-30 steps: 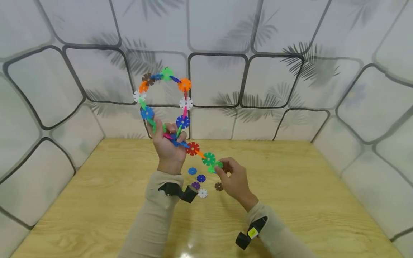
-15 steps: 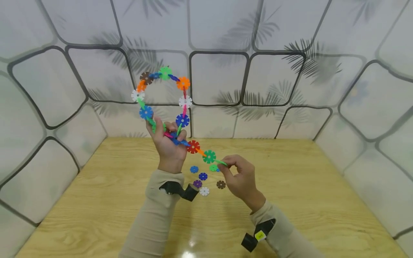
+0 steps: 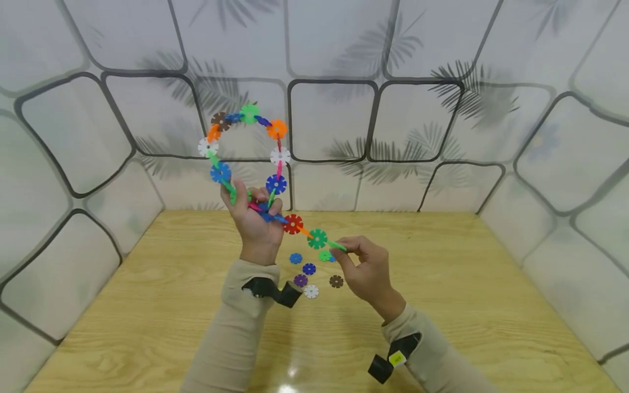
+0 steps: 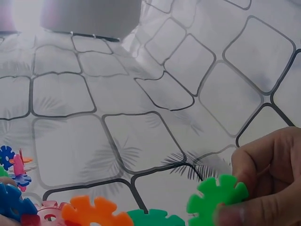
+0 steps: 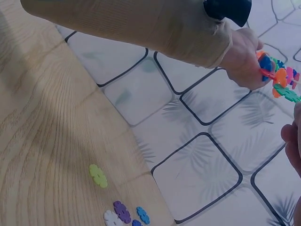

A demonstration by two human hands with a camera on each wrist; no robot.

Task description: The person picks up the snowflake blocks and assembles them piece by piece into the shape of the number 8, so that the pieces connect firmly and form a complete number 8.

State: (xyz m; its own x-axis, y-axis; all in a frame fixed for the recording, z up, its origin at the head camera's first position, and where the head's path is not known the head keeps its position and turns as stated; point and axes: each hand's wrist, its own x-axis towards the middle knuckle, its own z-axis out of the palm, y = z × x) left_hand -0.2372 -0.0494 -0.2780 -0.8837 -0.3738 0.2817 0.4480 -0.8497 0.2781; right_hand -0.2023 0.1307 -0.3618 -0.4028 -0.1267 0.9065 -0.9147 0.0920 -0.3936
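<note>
My left hand [image 3: 257,226] holds a chain of notched plastic snowflake discs at its lower part. Above that hand the chain closes into an upright ring, with a light green disc [image 3: 249,114] at its top. From the palm a tail runs down to the right through a red disc [image 3: 293,224] and an orange one to a dark green disc [image 3: 317,238]. At the tail's end, my right hand [image 3: 367,270] pinches a light green disc [image 4: 211,200] between thumb and forefinger. It meets the dark green disc's edge; how deep it sits there I cannot tell.
Several loose discs lie on the wooden table [image 3: 442,305] below the tail, among them a purple disc [image 3: 301,280], a white disc [image 3: 311,291] and a brown disc [image 3: 336,281]. A yellow-green disc [image 5: 98,175] shows in the right wrist view. Patterned walls surround the table.
My right hand has moved slightly right, and the light green disc it pinches now appears nearly edge-on in line with the tail. The left hand and ring have barely shifted.
</note>
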